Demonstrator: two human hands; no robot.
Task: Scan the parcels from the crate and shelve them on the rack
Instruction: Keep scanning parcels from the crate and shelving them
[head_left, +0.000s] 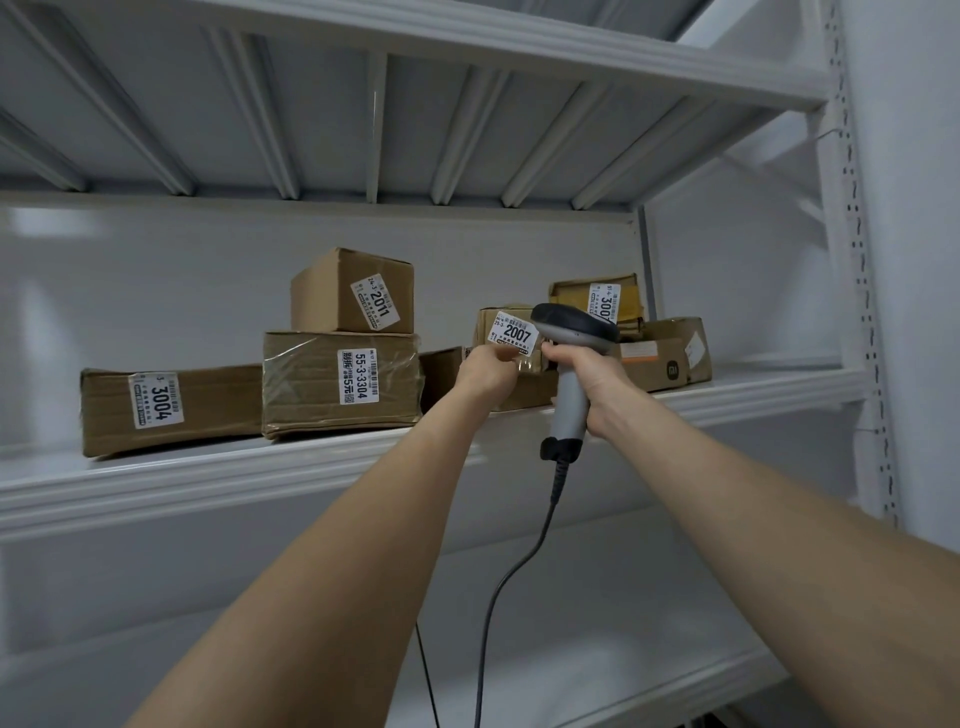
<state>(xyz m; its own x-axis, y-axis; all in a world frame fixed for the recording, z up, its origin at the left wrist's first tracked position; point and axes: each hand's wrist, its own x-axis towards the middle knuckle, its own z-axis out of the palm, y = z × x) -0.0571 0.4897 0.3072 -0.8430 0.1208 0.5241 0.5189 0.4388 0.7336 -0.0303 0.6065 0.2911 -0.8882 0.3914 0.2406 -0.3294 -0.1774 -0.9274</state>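
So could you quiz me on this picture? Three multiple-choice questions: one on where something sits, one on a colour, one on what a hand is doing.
1. Where does the box labelled 2011 sit?
A. on the floor
B. on top of the box labelled 55-3-3304
C. inside a crate

2. What colour is the handle of the scanner?
A. red
B. yellow
C. grey

3. What is the left hand doing?
A. gripping the parcel labelled 2007
B. hanging empty
C. holding a pen

Answers:
1 B: it rests on that taped box, which stands on the shelf.
2 C: the grip in the right hand is grey, under a black head.
3 A: its fingers curl on that parcel just below the label.
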